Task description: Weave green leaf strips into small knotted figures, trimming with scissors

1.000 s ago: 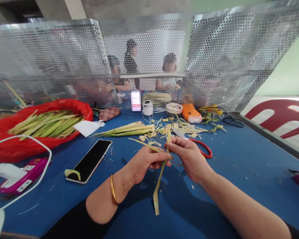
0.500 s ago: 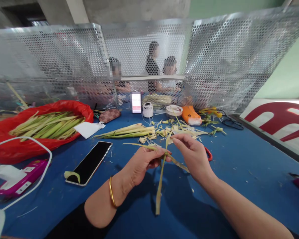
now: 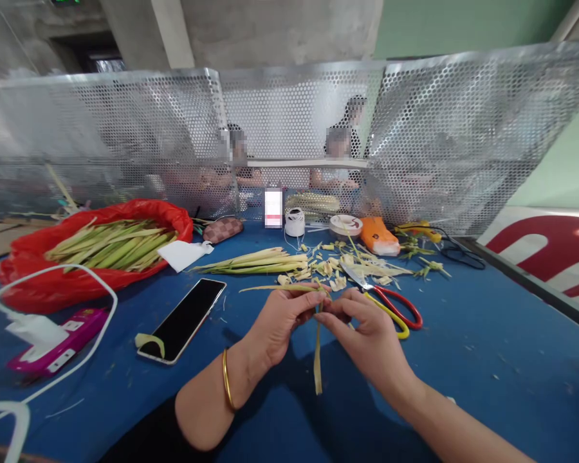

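My left hand point(image 3: 282, 321) is closed, its thumb and fingers pinching pale green leaf strips where they cross. One leaf strip point(image 3: 318, 366) hangs down over the table, and another end point(image 3: 260, 288) points left. My right hand point(image 3: 369, 331) touches my left fingertips and pinches the hanging strip near its top; the crossing is partly hidden by fingers. Just right of my right hand lie scissors point(image 3: 400, 305) with one red and one yellow handle. Behind my hands are a bundle of long leaves point(image 3: 255, 260) and scattered leaf scraps point(image 3: 338, 281).
At left stand a red bag point(image 3: 125, 273) of leaves, a phone point(image 3: 186, 321) and a purple power strip point(image 3: 60, 341) with a white cable. A thread spool point(image 3: 294, 223), a round tape roll point(image 3: 345, 226) and an orange packet point(image 3: 379, 236) line the perforated screen point(image 3: 289, 116). People sit beyond it.
My right hand has come down from the upward strip end to the hanging strip, close against my left hand. The view has shifted, and the scissors now show more fully.
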The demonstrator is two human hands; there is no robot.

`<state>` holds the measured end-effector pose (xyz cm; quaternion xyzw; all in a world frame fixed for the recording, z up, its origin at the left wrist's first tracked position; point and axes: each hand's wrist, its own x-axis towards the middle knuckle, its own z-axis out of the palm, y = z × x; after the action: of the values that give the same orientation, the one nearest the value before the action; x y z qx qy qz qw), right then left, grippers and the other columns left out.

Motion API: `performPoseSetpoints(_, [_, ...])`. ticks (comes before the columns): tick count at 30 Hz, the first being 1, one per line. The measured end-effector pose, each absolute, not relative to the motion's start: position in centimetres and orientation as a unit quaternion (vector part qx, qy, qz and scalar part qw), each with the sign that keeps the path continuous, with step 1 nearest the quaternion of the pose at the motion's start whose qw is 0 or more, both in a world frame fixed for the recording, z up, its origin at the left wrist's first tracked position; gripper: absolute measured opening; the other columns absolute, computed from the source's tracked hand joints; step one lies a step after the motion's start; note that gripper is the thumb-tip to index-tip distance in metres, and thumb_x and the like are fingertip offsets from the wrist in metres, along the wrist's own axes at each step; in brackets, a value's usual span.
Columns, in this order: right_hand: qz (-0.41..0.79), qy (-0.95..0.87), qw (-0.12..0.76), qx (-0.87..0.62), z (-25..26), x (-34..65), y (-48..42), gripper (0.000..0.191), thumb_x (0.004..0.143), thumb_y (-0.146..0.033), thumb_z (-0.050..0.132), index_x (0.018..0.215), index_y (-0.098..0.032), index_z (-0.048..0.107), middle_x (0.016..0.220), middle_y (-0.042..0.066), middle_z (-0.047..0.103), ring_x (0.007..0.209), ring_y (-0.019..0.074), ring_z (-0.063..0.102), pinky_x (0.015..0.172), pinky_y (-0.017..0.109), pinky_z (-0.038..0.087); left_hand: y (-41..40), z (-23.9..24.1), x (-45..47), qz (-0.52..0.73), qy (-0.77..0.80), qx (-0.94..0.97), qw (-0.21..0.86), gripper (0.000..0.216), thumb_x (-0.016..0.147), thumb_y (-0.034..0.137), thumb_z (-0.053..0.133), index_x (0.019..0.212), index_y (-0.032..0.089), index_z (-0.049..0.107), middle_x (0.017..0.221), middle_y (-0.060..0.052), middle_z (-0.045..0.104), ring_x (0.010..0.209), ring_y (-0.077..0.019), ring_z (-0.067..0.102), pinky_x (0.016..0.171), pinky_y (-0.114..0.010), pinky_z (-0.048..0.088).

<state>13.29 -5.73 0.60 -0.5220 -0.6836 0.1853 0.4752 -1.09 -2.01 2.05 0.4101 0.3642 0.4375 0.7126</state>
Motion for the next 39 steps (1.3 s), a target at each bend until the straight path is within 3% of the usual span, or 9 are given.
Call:
performPoseSetpoints(6, [0.242, -0.689, 0.471, -0.495, 0.8, 13.1, -5.8, 0.024, 0.082, -0.02, 0.055, 0.059, -0.019, 0.052, 0.065, -0.002, 0.048, 0.06, 0.0125, 0.048, 0.058, 0.025, 0.039, -2.0, 1.5, -0.9, 0.458, 0.37, 0.425, 0.688, 0.026, 0.061, 0.03, 0.082, 0.079, 0.013, 0.075, 0.069, -0.003, 0.066, 0.066, -0.0091, 0.054, 0.059, -0.019, 0.035])
performPoseSetpoints(10, [0.239, -0.705, 0.467, -0.477, 1.0, 13.0, -5.8, 0.024, 0.082, -0.017, 0.054, 0.059, -0.019, 0.049, 0.065, -0.002, 0.048, 0.062, 0.0126, 0.048, 0.059, 0.025, 0.037, -2.2, 1.6, -0.7, 0.466, 0.373, 0.429, 0.678, 0.025, 0.061, 0.03, 0.081, 0.078, 0.012, 0.075, 0.063, -0.001, 0.062, 0.055, -0.0053, 0.042, 0.052, -0.019, 0.028])
performPoseSetpoints(15, [0.206, -0.721, 0.462, -0.474, 0.9, 13.3, -5.9, 0.026, 0.086, -0.021, 0.053, 0.06, -0.02, 0.049, 0.064, -0.001, 0.049, 0.062, 0.0134, 0.048, 0.062, 0.027, 0.038, -1.9, 1.7, -0.9, 0.462, 0.378, 0.401, 0.695, 0.028, 0.06, 0.03, 0.081, 0.08, 0.012, 0.075, 0.066, -0.002, 0.063, 0.055, -0.0052, 0.042, 0.052, -0.018, 0.029])
performPoseSetpoints(18, [0.163, -0.684, 0.512, -0.493, 1.0, 13.8, -5.5, 0.016, 0.088, -0.03, 0.052, 0.077, -0.02, 0.057, 0.078, 0.003, 0.057, 0.076, 0.0175, 0.055, 0.071, 0.029, 0.042, -1.4, 1.7, -1.3, 0.438, 0.378, 0.393, 0.715, 0.028, 0.064, 0.032, 0.079, 0.085, 0.013, 0.075, 0.071, -0.002, 0.065, 0.052, -0.0032, 0.038, 0.049, -0.017, 0.027])
performPoseSetpoints(21, [0.221, -0.667, 0.502, -0.503, 1.0, 14.3, -4.8, 0.018, 0.089, -0.035, 0.052, 0.096, -0.021, 0.061, 0.096, 0.006, 0.065, 0.091, 0.0207, 0.059, 0.078, 0.03, 0.044, -1.3, 1.8, -1.7, 0.423, 0.369, 0.39, 0.73, 0.026, 0.069, 0.036, 0.074, 0.082, 0.013, 0.075, 0.071, -0.003, 0.065, 0.051, -0.0034, 0.04, 0.048, -0.017, 0.028])
performPoseSetpoints(25, [0.305, -0.679, 0.427, -0.513, 0.8, 14.3, -4.6, 0.027, 0.091, -0.039, 0.046, 0.077, -0.02, 0.06, 0.07, 0.002, 0.064, 0.068, 0.017, 0.059, 0.064, 0.026, 0.043, -1.5, 1.8, -1.6, 0.426, 0.374, 0.401, 0.719, 0.023, 0.067, 0.033, 0.077, 0.077, 0.012, 0.074, 0.069, -0.002, 0.064, 0.052, -0.0037, 0.043, 0.049, -0.016, 0.031])
performPoseSetpoints(31, [0.143, -0.745, 0.388, -0.524, 0.7, 14.2, -5.1, 0.03, 0.09, -0.031, 0.045, 0.063, -0.02, 0.05, 0.059, 0.0, 0.055, 0.061, 0.0158, 0.05, 0.062, 0.027, 0.036, -1.4, 1.7, -1.1, 0.426, 0.402, 0.324, 0.743, 0.017, 0.06, 0.024, 0.08, 0.065, 0.012, 0.069, 0.057, 0.0, 0.06, 0.052, -0.0081, 0.053, 0.05, -0.019, 0.038])
performPoseSetpoints(35, [0.238, -0.714, 0.4, -0.524, 0.5, 14.3, -4.6, 0.032, 0.091, -0.039, 0.046, 0.067, -0.02, 0.056, 0.063, 0.001, 0.059, 0.064, 0.0163, 0.053, 0.061, 0.026, 0.039, -1.3, 2.0, -1.5, 0.408, 0.408, 0.355, 0.735, 0.021, 0.058, 0.029, 0.081, 0.066, 0.012, 0.071, 0.058, 0.0, 0.059, 0.049, -0.0058, 0.047, 0.047, -0.018, 0.031])
performPoseSetpoints(39, [0.388, -0.6, 0.485, -0.504, 0.5, 14.5, -4.1, 0.039, 0.087, -0.053, 0.05, 0.081, -0.019, 0.068, 0.082, 0.005, 0.068, 0.085, 0.0221, 0.061, 0.08, 0.033, 0.045, -1.6, 2.1, -1.7, 0.37, 0.396, 0.446, 0.712, 0.029, 0.06, 0.038, 0.081, 0.072, 0.013, 0.074, 0.062, -0.001, 0.061, 0.049, -0.0049, 0.038, 0.047, -0.021, 0.024])
